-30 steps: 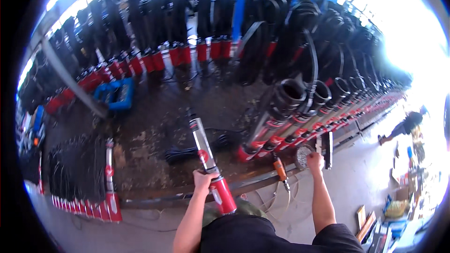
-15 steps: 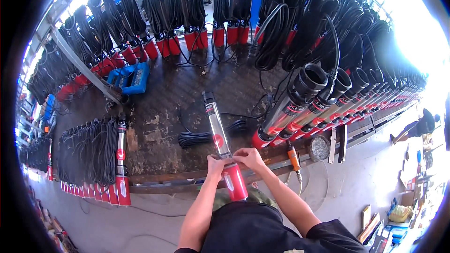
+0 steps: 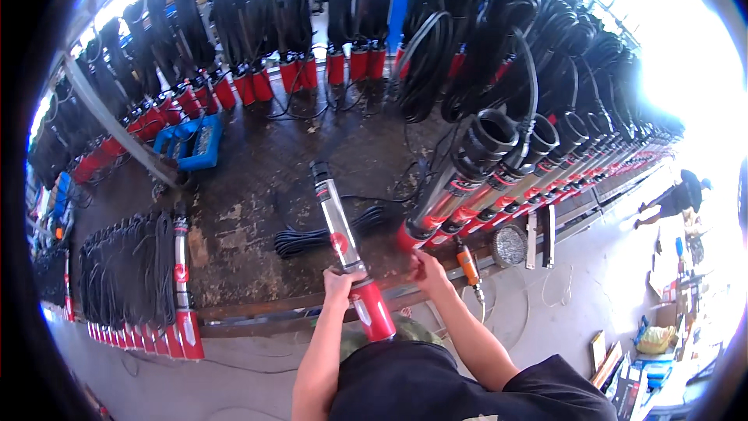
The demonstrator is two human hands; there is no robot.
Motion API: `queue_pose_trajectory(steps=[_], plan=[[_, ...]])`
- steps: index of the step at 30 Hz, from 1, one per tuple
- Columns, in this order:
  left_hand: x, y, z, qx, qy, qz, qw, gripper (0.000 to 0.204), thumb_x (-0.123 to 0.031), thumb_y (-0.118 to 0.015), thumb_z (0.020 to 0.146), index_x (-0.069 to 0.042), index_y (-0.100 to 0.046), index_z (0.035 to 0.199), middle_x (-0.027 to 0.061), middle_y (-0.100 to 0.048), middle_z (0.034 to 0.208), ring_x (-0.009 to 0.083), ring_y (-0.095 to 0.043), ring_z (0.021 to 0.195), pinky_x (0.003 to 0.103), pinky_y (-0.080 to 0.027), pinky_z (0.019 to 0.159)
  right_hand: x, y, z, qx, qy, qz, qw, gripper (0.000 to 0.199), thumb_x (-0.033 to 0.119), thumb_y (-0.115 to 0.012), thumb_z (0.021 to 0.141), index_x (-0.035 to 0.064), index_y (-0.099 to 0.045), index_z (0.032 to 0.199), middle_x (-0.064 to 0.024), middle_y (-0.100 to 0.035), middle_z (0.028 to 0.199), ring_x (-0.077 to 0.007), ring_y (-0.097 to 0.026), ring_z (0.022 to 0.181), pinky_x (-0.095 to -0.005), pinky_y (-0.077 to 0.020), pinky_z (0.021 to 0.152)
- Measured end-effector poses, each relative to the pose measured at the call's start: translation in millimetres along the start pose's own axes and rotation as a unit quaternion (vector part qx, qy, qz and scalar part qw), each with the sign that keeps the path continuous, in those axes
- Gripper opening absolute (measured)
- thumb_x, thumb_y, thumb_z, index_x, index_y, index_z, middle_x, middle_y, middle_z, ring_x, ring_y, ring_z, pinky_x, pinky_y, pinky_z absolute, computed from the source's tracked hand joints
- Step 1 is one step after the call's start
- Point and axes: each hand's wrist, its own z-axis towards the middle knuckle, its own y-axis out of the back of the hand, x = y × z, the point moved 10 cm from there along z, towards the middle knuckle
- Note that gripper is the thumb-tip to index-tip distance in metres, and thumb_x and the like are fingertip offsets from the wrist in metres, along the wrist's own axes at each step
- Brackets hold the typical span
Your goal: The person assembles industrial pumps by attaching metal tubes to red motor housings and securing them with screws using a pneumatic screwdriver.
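Note:
A submersible pump [image 3: 341,228] with a black top, a shiny metal barrel and a red lower end lies tilted across the bench's front edge, its red end toward my body. My left hand [image 3: 340,287] is wrapped round it where the metal meets the red part. To the right, apart from the pump, my right hand [image 3: 428,273] has its fingers curled together; anything in them is too small to make out. Behind the barrel a coil of black cable [image 3: 312,242] lies on the worn dark bench [image 3: 241,222]. An orange power driver [image 3: 467,265] with a hose is close to my right hand.
Several red-based pumps [image 3: 460,183] stand in a row on the right, more with hung cable coils [image 3: 296,15] along the back. A round container of small metal parts [image 3: 509,245] sits beside the driver. Blue bin [image 3: 199,144] and more pumps [image 3: 181,265] are at left. A person [image 3: 676,196] is far right.
My right hand has come off the pump and moved right, toward the driver. My left hand keeps its hold. The whole view has shifted slightly.

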Motion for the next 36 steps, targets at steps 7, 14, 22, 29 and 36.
queue_pose_trajectory(steps=[7, 14, 22, 29, 36], plan=[[14, 9, 15, -0.006, -0.001, 0.026, 1.0, 0.067, 0.001, -0.086, 0.062, -0.001, -0.041, 0.111, 0.0152, -0.057, 0.1, 0.0262, -0.066, 0.085, 0.04, -0.058, 0.074, 68, 110, 4, -0.181, 0.04, 0.384, 0.905, 0.041, 0.042, -0.048, 0.102, 0.0057, -0.066, 0.098, -0.0066, -0.066, 0.078, -0.0104, -0.062, 0.053, -0.0187, -0.044, 0.04], [11, 18, 15, -0.004, 0.022, 0.051, 0.998, 0.07, -0.001, -0.085, 0.062, 0.0, -0.041, 0.116, 0.016, -0.057, 0.105, 0.027, -0.064, 0.093, 0.041, -0.056, 0.081, 59, 109, -3, -0.333, 0.16, 0.475, 0.798, 0.044, 0.042, -0.051, 0.098, 0.0061, -0.067, 0.079, -0.0017, -0.058, 0.061, -0.0092, -0.051, 0.044, -0.0188, -0.0411, 0.039], [10, 26, 11, 0.0, 0.015, 0.036, 0.999, 0.07, -0.004, -0.085, 0.063, -0.001, -0.041, 0.118, 0.0164, -0.057, 0.107, 0.0275, -0.064, 0.093, 0.042, -0.057, 0.082, 46, 48, 13, -0.19, -0.074, 0.411, 0.889, 0.059, 0.062, -0.055, 0.092, 0.0031, -0.061, 0.098, -0.006, -0.065, 0.073, -0.0174, -0.064, 0.052, -0.0233, -0.0468, 0.04], [15, 22, 17, 0.007, 0.023, 0.046, 0.999, 0.071, -0.003, -0.086, 0.063, 0.001, -0.041, 0.117, 0.0169, -0.057, 0.107, 0.028, -0.064, 0.093, 0.042, -0.058, 0.081, 45, 76, -5, -0.38, 0.046, 0.504, 0.774, 0.041, 0.039, -0.061, 0.09, -0.0011, -0.057, 0.092, -0.0091, -0.061, 0.061, -0.0198, -0.061, 0.045, -0.0253, -0.0511, 0.04], [9, 15, 7, -0.008, 0.036, 0.059, 0.998, 0.075, -0.004, -0.086, 0.061, -0.001, -0.041, 0.121, 0.0174, -0.058, 0.11, 0.0287, -0.063, 0.099, 0.043, -0.056, 0.087, 54, 93, -8, -0.123, 0.079, 0.507, 0.849, 0.045, 0.057, -0.062, 0.083, 0.0172, -0.05, 0.067, 0.0059, -0.051, 0.063, -0.0097, -0.038, 0.044, -0.0227, -0.0292, 0.042]])
